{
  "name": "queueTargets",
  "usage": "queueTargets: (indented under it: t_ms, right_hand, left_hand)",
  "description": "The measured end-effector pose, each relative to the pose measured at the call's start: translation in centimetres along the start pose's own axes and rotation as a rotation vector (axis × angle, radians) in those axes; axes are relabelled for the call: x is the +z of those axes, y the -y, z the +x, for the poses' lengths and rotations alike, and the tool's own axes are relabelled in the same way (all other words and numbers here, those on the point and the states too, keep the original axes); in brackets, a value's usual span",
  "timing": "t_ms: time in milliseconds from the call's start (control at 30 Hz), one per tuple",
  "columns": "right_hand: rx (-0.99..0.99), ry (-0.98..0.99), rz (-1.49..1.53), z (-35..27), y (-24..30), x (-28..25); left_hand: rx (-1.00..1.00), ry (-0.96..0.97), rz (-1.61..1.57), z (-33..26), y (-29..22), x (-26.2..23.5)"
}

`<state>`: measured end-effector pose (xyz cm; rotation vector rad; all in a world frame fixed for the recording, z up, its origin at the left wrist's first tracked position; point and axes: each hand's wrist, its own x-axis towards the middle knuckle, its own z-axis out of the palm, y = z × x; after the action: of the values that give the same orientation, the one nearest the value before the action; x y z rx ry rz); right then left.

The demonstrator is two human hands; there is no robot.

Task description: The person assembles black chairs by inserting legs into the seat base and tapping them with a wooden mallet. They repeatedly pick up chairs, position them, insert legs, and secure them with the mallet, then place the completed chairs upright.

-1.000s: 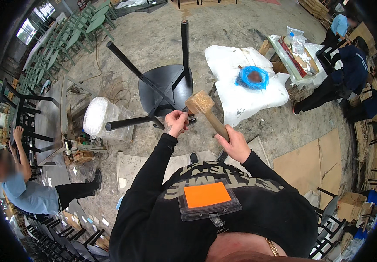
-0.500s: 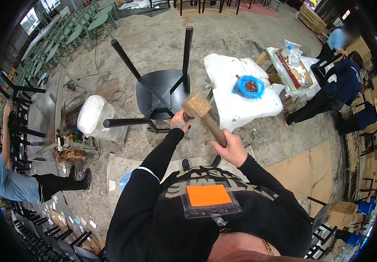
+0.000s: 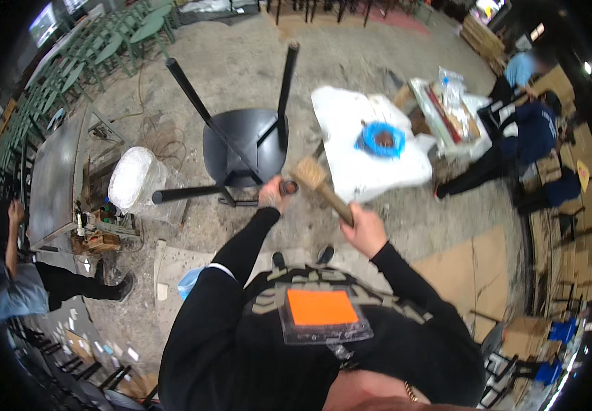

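Note:
In front of me a black chair [image 3: 244,144] stands upside down, its seat underneath and its legs pointing up. My left hand [image 3: 273,195] is closed around the chair leg nearest me, just beside its tip. A round brownish end face [image 3: 287,187] shows on that leg. My right hand [image 3: 364,229] grips the handle of a wooden mallet [image 3: 311,175]. The mallet's block-shaped head is just to the right of the leg tip, with a small gap between them in the picture.
To the right, a white-covered surface [image 3: 350,171] bears a blue plastic bag [image 3: 383,139] of small brown pieces. A plastic-wrapped bundle [image 3: 131,179] stands left of the chair, near a metal-topped table [image 3: 56,181]. People work at both sides. Green chairs [image 3: 107,51] fill the far left.
The mallet head has shifted from in front of the leg tip to its right, exposing the end face. At left, black chair legs over the table are gone and the person's arm is lower.

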<state>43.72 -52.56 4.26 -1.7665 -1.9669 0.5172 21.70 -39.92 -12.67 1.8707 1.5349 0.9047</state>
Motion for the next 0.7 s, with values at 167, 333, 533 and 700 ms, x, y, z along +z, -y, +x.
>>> queueTargets:
  t_ms: [167, 333, 533, 700]
  right_hand:
    - [-0.043, -0.302, 0.618, -0.4, 8.2, -7.3]
    - [-0.665, -0.672, 1.117, 0.1, 12.6, -12.5]
    - [-0.057, 0.263, -0.205, 0.4, 0.9, -0.2]
    - [0.051, -0.023, 0.067, -2.5, -1.5, -1.3]
  left_hand:
    - [-0.102, -0.004, 0.054, 1.7, -1.1, -0.9]
    - [-0.102, -0.031, 0.1, 1.1, -0.6, -0.7]
    - [0.106, 0.001, 0.203, 2.3, 1.9, 1.6]
    - [-0.108, 0.001, -0.004, 2.0, -1.4, 0.3]
